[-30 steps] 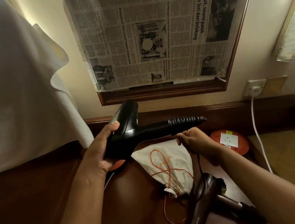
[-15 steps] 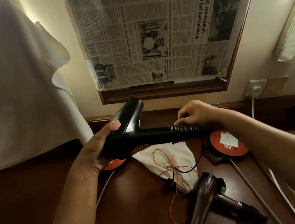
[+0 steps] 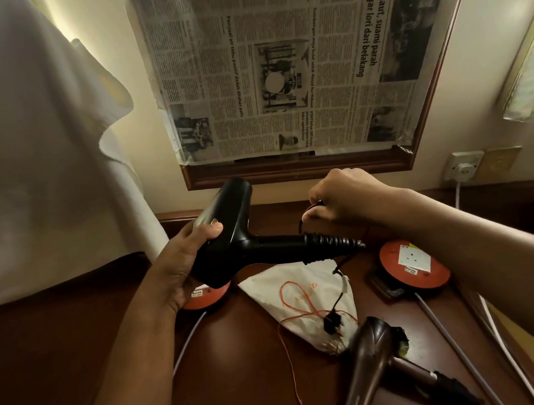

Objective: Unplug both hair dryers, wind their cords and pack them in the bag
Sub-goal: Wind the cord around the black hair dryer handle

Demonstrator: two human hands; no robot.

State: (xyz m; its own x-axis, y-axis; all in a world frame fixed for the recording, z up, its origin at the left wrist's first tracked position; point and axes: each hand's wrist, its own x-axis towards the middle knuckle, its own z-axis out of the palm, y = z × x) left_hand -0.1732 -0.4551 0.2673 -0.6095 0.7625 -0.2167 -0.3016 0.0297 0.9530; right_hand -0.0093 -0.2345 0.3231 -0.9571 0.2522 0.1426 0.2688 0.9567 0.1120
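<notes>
the left hand (image 3: 183,265) grips the body of the black hair dryer (image 3: 230,240) and holds it above the dark wooden table (image 3: 247,387), with the handle pointing to the right. the right hand (image 3: 341,197) is just above the handle, and its fingers are curled and pinch the thin black cord (image 3: 306,211). the cord hangs down, and its plug (image 3: 330,321) lies on the white bag (image 3: 303,301) with the orange drawstring (image 3: 290,303). the brown hair dryer (image 3: 373,360) lies on the table, near the bag. two orange cable reels (image 3: 412,265) stand behind.
</notes>
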